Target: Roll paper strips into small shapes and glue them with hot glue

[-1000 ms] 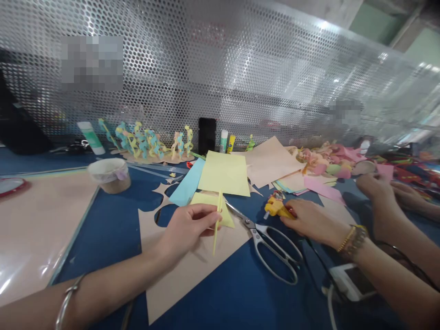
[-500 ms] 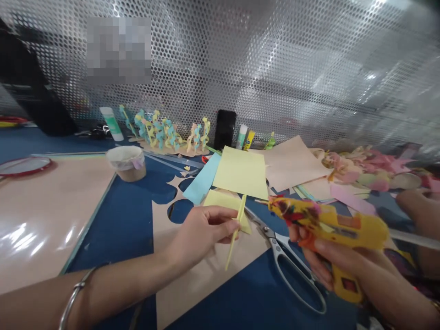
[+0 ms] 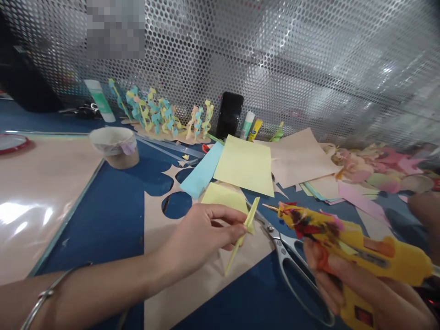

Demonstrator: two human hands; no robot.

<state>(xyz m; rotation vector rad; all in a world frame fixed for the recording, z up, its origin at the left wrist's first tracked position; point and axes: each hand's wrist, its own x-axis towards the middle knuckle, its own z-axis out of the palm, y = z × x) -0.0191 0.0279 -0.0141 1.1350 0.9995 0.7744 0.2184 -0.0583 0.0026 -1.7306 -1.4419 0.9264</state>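
Pinched between the thumb and fingers of my left hand [image 3: 209, 229] is a thin yellow paper strip [image 3: 253, 211], held at a slant above the pink paper sheet [image 3: 192, 284]. My right hand [image 3: 357, 279] wraps around a yellow glue gun [image 3: 347, 238], with fingers at its orange trigger. The gun's metal nozzle points left, a short way to the right of the strip and apart from it. Grey-handled scissors [image 3: 285, 252] lie on the table between my hands. Behind my left hand are a yellow paper piece [image 3: 223, 198] and a blue paper piece [image 3: 202, 169].
A paper-wrapped cup [image 3: 122, 158] stands at left, beside a large plastic-covered sheet [image 3: 44, 183]. Curly paper stems [image 3: 158, 114], glue sticks and a phone [image 3: 230, 114] line the mesh wall. Paper cutouts [image 3: 381, 169] pile up at right. Another hand [image 3: 424, 211] shows at the right edge.
The glue gun has moved right and down, away from the strip. My left hand still pinches the strip, now tilted further right at its top. The whole view has shifted slightly.
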